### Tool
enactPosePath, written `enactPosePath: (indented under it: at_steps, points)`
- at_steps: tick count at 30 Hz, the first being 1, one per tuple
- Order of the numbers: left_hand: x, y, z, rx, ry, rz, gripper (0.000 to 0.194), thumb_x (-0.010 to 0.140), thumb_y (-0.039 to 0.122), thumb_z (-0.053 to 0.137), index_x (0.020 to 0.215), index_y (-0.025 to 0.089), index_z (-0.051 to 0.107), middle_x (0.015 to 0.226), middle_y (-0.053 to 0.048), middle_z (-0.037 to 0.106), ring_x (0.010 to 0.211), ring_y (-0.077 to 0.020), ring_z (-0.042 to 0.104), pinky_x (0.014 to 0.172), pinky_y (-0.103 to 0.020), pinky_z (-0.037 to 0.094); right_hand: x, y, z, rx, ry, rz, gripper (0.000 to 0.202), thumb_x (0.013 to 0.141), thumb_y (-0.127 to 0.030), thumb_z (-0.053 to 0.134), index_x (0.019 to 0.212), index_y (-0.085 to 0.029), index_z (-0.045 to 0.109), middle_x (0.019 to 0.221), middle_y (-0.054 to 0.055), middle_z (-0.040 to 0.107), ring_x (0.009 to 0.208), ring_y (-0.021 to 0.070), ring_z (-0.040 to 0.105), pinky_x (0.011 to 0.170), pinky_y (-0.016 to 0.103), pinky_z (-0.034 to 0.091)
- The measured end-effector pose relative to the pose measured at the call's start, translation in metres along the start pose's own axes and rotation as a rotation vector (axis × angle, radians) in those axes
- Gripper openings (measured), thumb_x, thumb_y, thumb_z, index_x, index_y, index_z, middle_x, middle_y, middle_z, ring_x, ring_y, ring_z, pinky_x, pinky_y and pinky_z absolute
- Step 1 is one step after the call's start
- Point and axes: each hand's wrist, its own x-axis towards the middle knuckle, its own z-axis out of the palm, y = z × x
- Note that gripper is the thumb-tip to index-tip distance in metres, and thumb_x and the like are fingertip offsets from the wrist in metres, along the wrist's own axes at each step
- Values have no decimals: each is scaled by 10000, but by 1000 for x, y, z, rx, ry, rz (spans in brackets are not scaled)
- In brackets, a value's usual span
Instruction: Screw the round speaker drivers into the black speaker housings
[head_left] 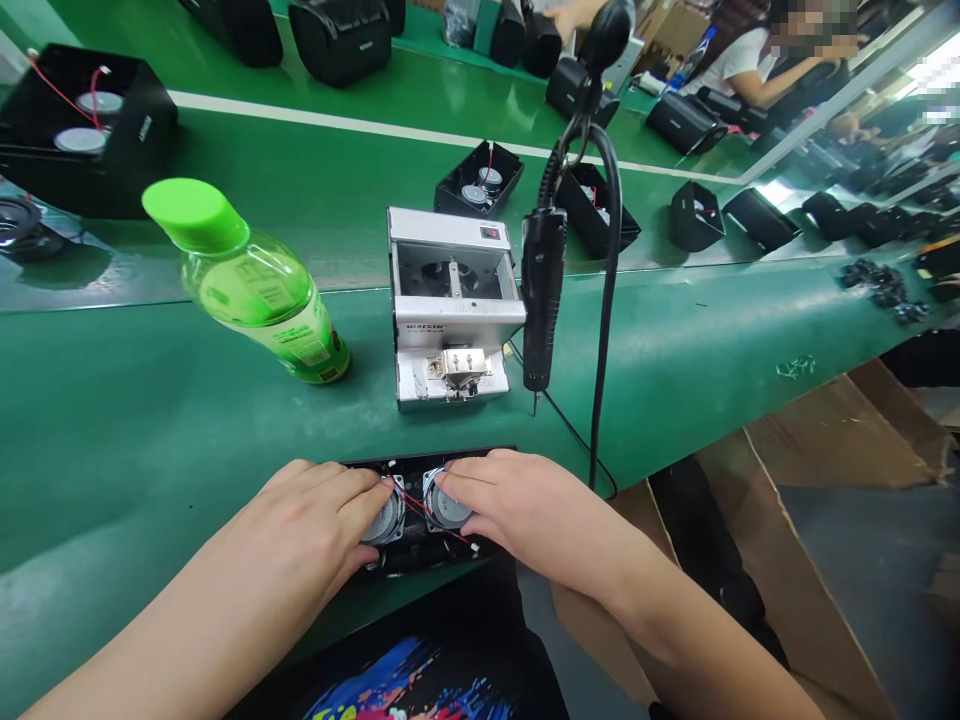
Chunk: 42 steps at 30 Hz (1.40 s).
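Note:
A black speaker housing (420, 556) lies at the near edge of the green bench, with two round speaker drivers in it and red and black wires between them. My left hand (322, 515) rests over the left driver (388, 520), its fingers bent round that driver's edge. Over the right driver (448, 503) lies my right hand (517, 500), fingertips on its rim and thumb below. Both hands grip the drivers; parts of the housing's ends are hidden under them. Just beyond stands a silver screw feeder (459, 315). A black electric screwdriver (543, 300) hangs upright to its right.
A green-capped bottle (262, 290) stands left of the feeder. Black cable (611, 300) hangs beside the screwdriver. Further back, black housings (480, 182) line the bench. An open cardboard box (795, 520) sits at the lower right. Another person (750, 75) is at the upper right.

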Motion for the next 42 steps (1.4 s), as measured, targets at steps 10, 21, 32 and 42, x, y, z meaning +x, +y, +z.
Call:
enactPosePath:
  at_steps: [10,21,32,42]
  points:
    - [-51,-22,17,1,120,-154,1251,979,696,1006,2050,423,422,1904,-104,744,1605,-462,793,1300,-579,655,-6,47,0,163,905,235,585,1285,-510,730,1840,-336,668,1646,171,884,1510,377,865,1271,662,753]
    - [-80,-29,45,45,162,-210,1126,1017,733,941,2015,480,485,1969,-52,676,1681,-461,743,1376,-630,642,32,104,-40,852,1006,414,544,1014,-416,902,1497,-330,667,926,-60,813,719,196,799,711,370,736]
    - [23,35,42,130,228,-122,426,988,234,914,1411,278,940,1602,-180,921,1342,-438,914,1215,-666,731,64,10,-94,1034,1110,-198,729,988,-1000,906,1357,-379,810,749,-68,764,473,190,616,485,343,596]
    - [33,42,30,-84,134,-266,504,828,283,1180,1283,308,967,1491,-126,946,1246,-418,912,1154,-644,736,106,16,-63,984,1024,-303,738,1036,-1029,830,1411,-393,823,733,-75,744,460,168,593,456,308,540]
